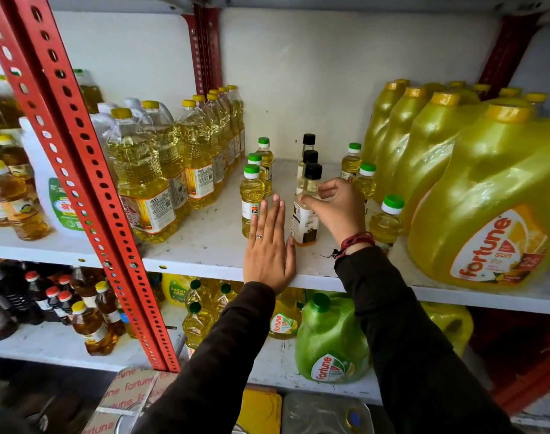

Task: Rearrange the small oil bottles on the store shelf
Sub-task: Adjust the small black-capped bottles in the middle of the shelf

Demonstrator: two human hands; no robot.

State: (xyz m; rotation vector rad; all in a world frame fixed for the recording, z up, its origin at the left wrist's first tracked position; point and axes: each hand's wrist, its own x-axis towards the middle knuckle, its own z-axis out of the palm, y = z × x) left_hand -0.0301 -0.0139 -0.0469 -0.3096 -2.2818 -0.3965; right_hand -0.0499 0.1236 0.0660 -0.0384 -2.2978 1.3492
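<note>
On the white shelf [204,245], small oil bottles stand in three short rows. Green-capped yellow bottles [251,195] form the left row. Three black-capped clear bottles line up in the middle; my right hand [333,208] pinches the neck of the front black-capped bottle [305,223], which stands upright on the shelf. More green-capped small bottles [386,219] stand to the right, partly hidden by my right wrist. My left hand [269,249] lies flat and open on the shelf's front edge, fingers beside the nearest green-capped bottle.
Tall yellow-capped oil bottles [148,189] fill the shelf's left side and big yellow Fortune jugs [493,214] the right. A red perforated upright [89,183] stands at the left. A green jug [330,339] sits on the lower shelf. Cardboard Fortune boxes [129,399] lie below.
</note>
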